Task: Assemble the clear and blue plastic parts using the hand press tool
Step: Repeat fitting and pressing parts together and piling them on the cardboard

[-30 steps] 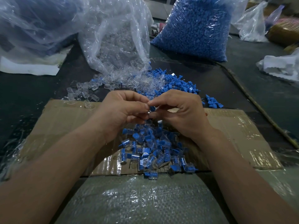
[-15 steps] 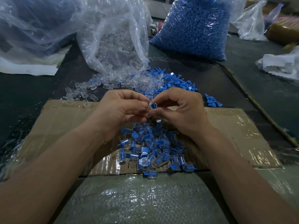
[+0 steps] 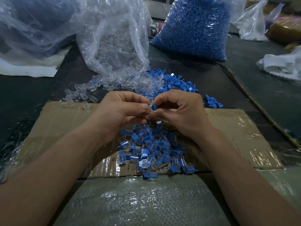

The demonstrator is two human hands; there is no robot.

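A small blue part (image 3: 154,107) is pinched between the thumb and forefinger of the right hand (image 3: 179,111) and is held against a clear part (image 3: 149,107) gripped at the fingertips of the left hand (image 3: 120,111); whether the two are fully joined cannot be told. Directly beneath both hands, a pile of joined pieces (image 3: 151,149) is heaped on the cardboard sheet (image 3: 65,121). Loose clear parts (image 3: 114,85) are spilled beyond the left hand, and loose blue parts (image 3: 175,82) beyond the right.
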